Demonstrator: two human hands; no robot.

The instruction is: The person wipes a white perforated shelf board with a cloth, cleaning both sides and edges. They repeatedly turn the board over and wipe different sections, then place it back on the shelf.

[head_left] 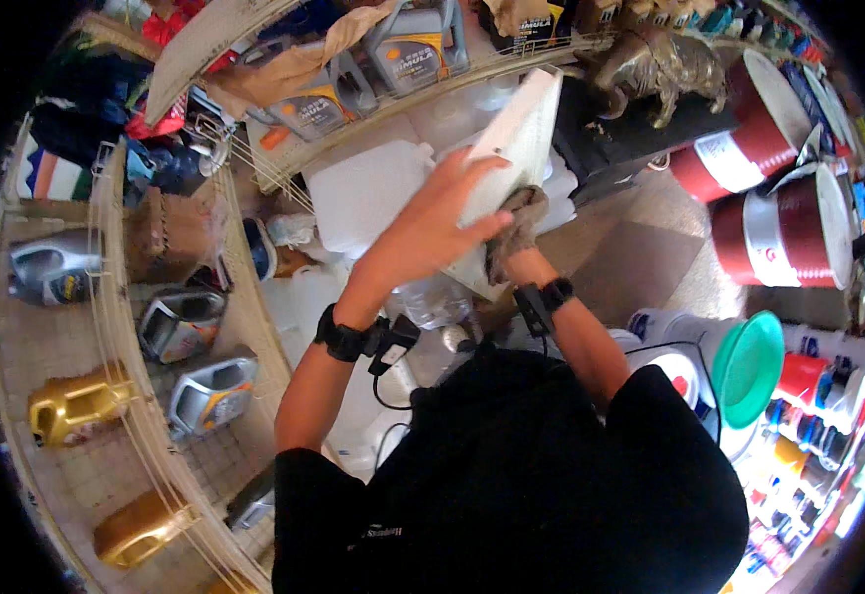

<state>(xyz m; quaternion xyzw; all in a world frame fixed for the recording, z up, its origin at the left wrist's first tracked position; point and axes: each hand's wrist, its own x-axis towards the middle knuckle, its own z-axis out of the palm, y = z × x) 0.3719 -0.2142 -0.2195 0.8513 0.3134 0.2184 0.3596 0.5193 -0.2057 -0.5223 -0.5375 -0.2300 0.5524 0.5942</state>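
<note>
A long white panel, like a shelf board, slants up in front of me. My left hand lies over its left side with fingers stretched apart; I cannot tell whether the palm touches it. A crumpled brown-grey rag is bunched in my right hand, against the panel's face. The lower end of the panel is partly hidden behind my hands. Both wrists wear black bands with small devices and cables.
White plastic jugs crowd behind the panel. Shelves with grey oil bottles and gold oil bottles run along the back and left. A bronze animal statue, red drums and a green-lidded bucket stand right.
</note>
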